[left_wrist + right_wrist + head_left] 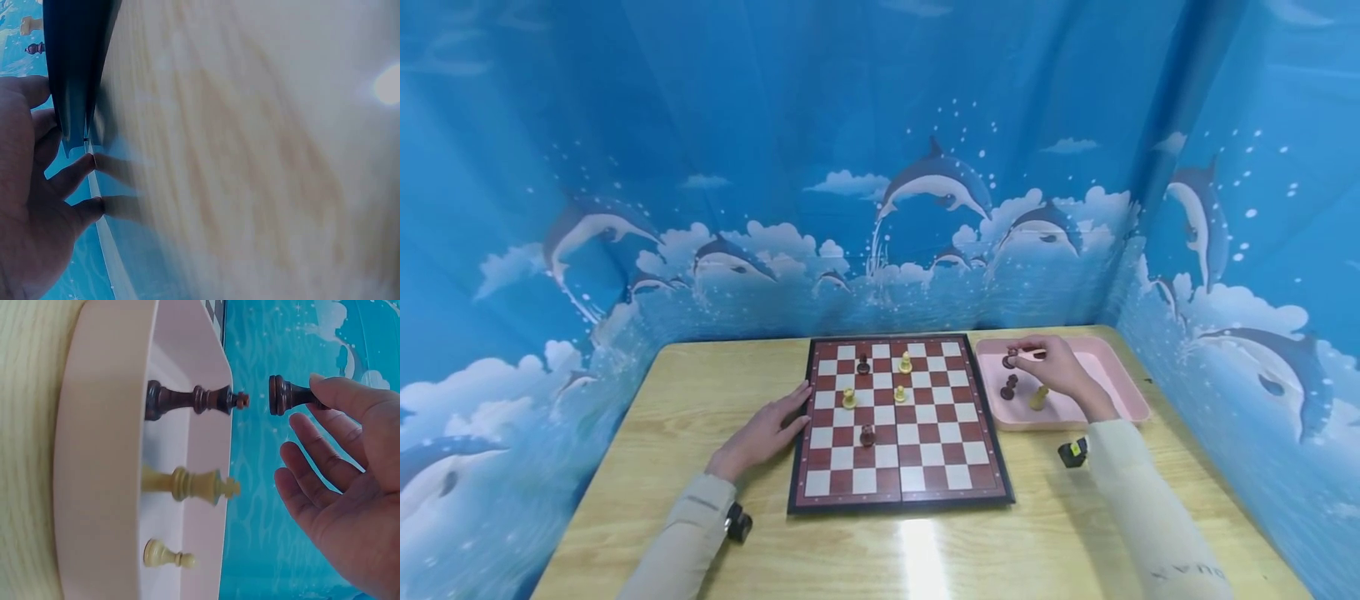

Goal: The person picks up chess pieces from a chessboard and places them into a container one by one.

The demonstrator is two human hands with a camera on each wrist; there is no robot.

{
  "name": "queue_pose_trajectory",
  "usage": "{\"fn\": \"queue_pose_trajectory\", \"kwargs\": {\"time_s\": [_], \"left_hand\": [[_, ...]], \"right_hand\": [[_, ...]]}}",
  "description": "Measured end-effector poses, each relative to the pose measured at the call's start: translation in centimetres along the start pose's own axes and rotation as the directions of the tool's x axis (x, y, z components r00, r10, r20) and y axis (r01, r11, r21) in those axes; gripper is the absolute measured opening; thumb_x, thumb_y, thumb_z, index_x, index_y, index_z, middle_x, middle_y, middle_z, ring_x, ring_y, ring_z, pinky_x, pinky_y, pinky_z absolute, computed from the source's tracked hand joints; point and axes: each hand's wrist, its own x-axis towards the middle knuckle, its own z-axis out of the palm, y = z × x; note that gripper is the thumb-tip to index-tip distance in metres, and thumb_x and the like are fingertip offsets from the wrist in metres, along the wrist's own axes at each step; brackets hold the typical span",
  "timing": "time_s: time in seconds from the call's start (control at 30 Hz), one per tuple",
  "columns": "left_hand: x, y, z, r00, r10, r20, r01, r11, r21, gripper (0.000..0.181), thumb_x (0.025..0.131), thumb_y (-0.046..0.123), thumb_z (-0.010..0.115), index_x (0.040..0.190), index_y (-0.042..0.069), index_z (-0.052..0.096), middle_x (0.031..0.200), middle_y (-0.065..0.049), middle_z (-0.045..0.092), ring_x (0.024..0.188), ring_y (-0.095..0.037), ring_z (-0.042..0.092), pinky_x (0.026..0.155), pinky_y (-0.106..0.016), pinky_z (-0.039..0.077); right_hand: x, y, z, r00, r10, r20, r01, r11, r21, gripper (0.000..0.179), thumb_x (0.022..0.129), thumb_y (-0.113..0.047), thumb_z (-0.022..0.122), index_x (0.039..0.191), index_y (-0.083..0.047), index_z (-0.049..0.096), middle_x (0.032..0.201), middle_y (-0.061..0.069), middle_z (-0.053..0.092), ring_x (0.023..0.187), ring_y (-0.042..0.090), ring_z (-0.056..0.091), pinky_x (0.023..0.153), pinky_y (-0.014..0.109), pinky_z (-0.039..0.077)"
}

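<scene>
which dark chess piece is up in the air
The dark piece that the right hand pinches by its top, base hanging free; the dark king stands in the pink tray, and the other two dark pieces stand on the chessboard.

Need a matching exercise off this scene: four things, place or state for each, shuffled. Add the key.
Things
1. Red-and-white checkered chessboard with a black rim
2. Pink rectangular tray
3. Person's bare left hand
4. Person's bare right hand

Places or states
A. Pinches a dark brown, round-based chess piece over the tray
B. Between the left hand and the tray
C. Fingers at the chessboard's left edge
D. On the pale wood-grain table, right of the chessboard

Pairs: 1-B, 2-D, 3-C, 4-A
</scene>
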Motion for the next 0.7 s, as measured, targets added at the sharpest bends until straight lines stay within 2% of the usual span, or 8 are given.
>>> {"fn": "queue_pose_trajectory", "kwargs": {"time_s": [0.27, 0.7], "left_hand": [[0.0, -0.1, 0.1, 1.0, 0.021, -0.019, -0.021, 1.0, 0.002, 0.06, 0.108, 0.035, 0.049, 0.159, 0.009, 0.031, 0.167, -0.012, 0.024, 0.15, -0.04, 0.031, 0.121, -0.063, 0.025], [0.1, -0.1, 0.2, 1.0, -0.01, -0.008, 0.01, 1.0, 0.015, 0.061, 0.109, 0.04, 0.046, 0.161, 0.013, 0.029, 0.168, -0.01, 0.023, 0.151, -0.039, 0.03, 0.122, -0.064, 0.021]], "right_hand": [[-0.4, 1.2, -0.3, 1.0, 0.012, -0.018, -0.012, 1.0, -0.02, 0.033, 0.098, -0.013, 0.068, 0.124, 0.006, 0.068, 0.127, 0.025, 0.068, 0.121, 0.044, 0.059, 0.101, 0.059, 0.051], [-0.7, 2.4, -0.5, 1.0, 0.015, -0.012, -0.016, 1.0, -0.012, 0.03, 0.096, -0.006, 0.068, 0.121, 0.01, 0.068, 0.123, 0.028, 0.068, 0.118, 0.048, 0.06, 0.098, 0.059, 0.054]]}}
